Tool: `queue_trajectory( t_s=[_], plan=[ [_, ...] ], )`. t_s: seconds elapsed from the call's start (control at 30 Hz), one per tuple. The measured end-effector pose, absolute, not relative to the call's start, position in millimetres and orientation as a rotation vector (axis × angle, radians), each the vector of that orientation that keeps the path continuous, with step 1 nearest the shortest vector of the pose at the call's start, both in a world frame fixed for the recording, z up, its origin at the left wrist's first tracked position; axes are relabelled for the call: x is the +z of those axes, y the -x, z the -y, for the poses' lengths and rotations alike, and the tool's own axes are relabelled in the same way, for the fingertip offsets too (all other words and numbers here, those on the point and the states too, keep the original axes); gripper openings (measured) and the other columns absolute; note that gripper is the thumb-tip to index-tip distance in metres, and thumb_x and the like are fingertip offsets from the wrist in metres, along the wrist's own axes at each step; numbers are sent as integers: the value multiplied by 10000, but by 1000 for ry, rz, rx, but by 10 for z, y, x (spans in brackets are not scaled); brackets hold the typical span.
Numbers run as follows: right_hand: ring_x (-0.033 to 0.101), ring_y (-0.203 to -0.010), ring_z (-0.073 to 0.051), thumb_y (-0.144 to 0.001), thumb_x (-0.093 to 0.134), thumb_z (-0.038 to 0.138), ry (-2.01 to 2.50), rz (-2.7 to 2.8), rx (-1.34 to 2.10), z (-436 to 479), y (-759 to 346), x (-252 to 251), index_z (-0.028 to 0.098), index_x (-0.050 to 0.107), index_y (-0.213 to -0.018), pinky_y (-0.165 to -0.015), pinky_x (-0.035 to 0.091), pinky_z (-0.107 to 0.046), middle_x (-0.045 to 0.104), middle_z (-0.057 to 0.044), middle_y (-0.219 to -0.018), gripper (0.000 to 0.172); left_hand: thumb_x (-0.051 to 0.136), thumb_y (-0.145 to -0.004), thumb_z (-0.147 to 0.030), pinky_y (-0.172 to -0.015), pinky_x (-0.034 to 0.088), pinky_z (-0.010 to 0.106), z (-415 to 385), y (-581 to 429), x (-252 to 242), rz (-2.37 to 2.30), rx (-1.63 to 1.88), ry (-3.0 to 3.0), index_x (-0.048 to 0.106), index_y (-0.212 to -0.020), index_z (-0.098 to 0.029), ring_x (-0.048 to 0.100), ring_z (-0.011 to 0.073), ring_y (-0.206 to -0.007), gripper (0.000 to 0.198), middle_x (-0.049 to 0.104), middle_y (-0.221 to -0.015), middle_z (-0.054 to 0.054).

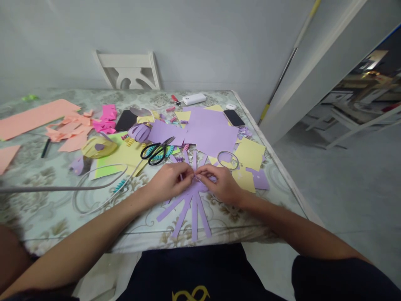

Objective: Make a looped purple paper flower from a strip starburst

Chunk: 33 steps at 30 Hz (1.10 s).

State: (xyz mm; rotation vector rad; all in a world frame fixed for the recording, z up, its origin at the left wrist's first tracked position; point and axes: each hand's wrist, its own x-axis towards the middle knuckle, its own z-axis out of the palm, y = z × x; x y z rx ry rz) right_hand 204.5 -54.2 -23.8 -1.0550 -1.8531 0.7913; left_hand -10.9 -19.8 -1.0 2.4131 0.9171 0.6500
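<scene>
Purple paper strips (pixel 194 213) fan out from a common middle on the table in front of me. Over that middle my left hand (pixel 173 179) and my right hand (pixel 219 182) meet, each with thumb and forefinger pinched together. The fingertips touch at the centre of the strips; whatever small piece lies between them is too hidden to name. Just beyond my left hand lie black-handled scissors (pixel 157 151), blades partly apart. A roll of clear tape or a ring (pixel 228 160) rests beyond my right hand.
Purple sheets (pixel 213 129) and yellow paper (pixel 250 153) lie beyond my hands. A white cable (pixel 94 207) loops at left near a yellow paper ball (pixel 99 146). Phones (pixel 234 118), a white power bank (pixel 194 98) and peach paper (pixel 37 117) lie farther out.
</scene>
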Motion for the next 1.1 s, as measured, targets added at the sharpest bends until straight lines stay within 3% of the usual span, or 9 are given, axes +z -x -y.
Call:
queue_trajectory(
  t_s=[0.57,1.1],
  plan=[
    [761,-849,-179,-882,707,265,1040,1564,1213,501,-2044,-255,172,733,-982,-797,618,-319,789,-68,-904,139,558,-1004,-341,-661,493,255,173,113,-12,-927,636,-2341,721,-962,-185,648,126,-700,230,736,-826,13],
    [695,-690,-156,-836,758,343,1089,1407,1362,482,-2048,-236,165,716,-914,-661,577,-297,754,-43,-784,199,511,-1040,-315,-655,451,250,160,127,-12,-895,655,-2414,695,-969,-177,610,127,-683,241,700,-798,8]
  ],
)
